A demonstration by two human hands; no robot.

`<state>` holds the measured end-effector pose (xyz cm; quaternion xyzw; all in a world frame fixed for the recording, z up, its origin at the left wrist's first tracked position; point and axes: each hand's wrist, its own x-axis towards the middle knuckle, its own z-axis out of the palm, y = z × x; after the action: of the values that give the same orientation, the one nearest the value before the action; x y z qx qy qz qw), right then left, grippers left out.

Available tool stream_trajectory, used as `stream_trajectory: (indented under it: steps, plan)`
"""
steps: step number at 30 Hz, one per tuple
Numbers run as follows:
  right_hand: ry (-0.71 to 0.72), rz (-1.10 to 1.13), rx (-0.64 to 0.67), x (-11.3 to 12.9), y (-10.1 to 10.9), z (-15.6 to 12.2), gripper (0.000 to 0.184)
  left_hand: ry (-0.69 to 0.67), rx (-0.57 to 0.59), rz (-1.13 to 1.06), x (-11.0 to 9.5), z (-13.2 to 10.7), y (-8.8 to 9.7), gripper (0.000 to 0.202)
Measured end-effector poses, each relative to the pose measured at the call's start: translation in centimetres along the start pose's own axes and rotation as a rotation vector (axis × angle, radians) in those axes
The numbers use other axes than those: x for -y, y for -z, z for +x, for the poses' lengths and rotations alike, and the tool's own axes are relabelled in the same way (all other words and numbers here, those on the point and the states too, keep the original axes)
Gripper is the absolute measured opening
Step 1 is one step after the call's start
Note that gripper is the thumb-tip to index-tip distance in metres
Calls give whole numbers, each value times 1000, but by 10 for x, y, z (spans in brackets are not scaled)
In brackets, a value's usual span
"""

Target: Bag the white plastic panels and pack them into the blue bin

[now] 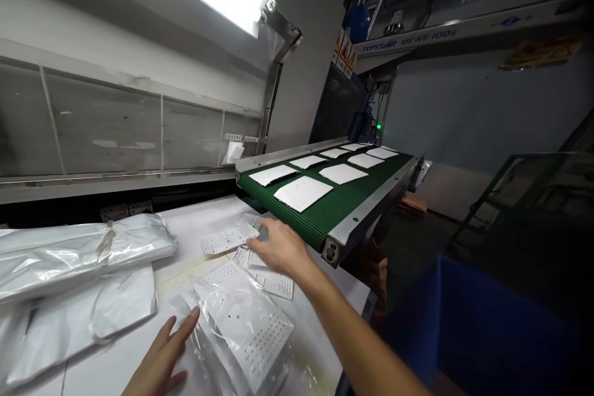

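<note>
My right hand (278,249) reaches over the white table, its fingertips at a loose perforated white plate (229,239), and it holds nothing I can see. More perforated plates (278,284) lie under and just beyond the hand. My left hand (160,359) is low in the view, its spread fingers against the edge of a clear plastic bag (244,322) holding a stack of white perforated plates. On the green belt of a conveyor (320,213), several white plates (301,193) lie in rows.
Bulging white plastic-wrapped packs (78,253) lie at the left of the white table (204,213). The conveyor's metal side rail (371,207) runs along its right edge. A blue bin (477,328) stands low at the right. Warning labels and a lit lamp sit above.
</note>
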<state>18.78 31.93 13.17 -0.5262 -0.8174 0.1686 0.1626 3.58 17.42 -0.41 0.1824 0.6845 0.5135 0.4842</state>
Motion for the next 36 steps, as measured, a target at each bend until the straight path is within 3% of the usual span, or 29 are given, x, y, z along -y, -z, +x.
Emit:
stream_trajectory:
  steps: [3, 4, 6, 7, 9, 11, 13, 17, 20, 26, 30, 33, 36]
  plan:
    - [11, -174, -226, -6, 28, 46, 68, -1, -58, 11, -14, 8, 13, 94]
    - [8, -225, -279, -13, 34, 60, 72, -91, -97, 75, -22, 9, 15, 93]
    - [4, -312, -338, -27, 37, 79, 80, -449, -145, 329, -39, 8, 14, 84]
    - [13, -352, -355, -33, 33, 83, 79, -681, -99, 508, -47, 7, 11, 77]
    - [68, -427, -395, -39, 20, 79, 66, -1066, 178, 867, -59, 6, 2, 60]
    - [148, -492, -441, -39, 6, 68, 49, -1196, 505, 1061, -65, 8, -9, 43]
    - [179, -533, -478, -40, 0, 60, 46, -1199, 611, 1091, -65, 13, -18, 34]
    - [58, -550, -496, -54, 14, 73, 72, -1232, 521, 1081, -66, 23, -32, 28]
    - [-20, -532, -401, -68, 29, 93, 80, -1220, 548, 1066, -72, 29, -45, 36]
    - [-44, -496, -343, -71, 39, 102, 81, -1095, 614, 1000, -89, 40, -72, 41]
    - [-23, -420, -374, -62, 43, 94, 57, -1029, 619, 981, -109, 54, -81, 43]
    - [-18, -307, -515, -50, 51, 80, 41, -1031, 528, 958, -139, 73, -95, 43]
    - [-27, -176, -699, -31, 53, 50, 46, -1122, 267, 877, -181, 100, -119, 41]
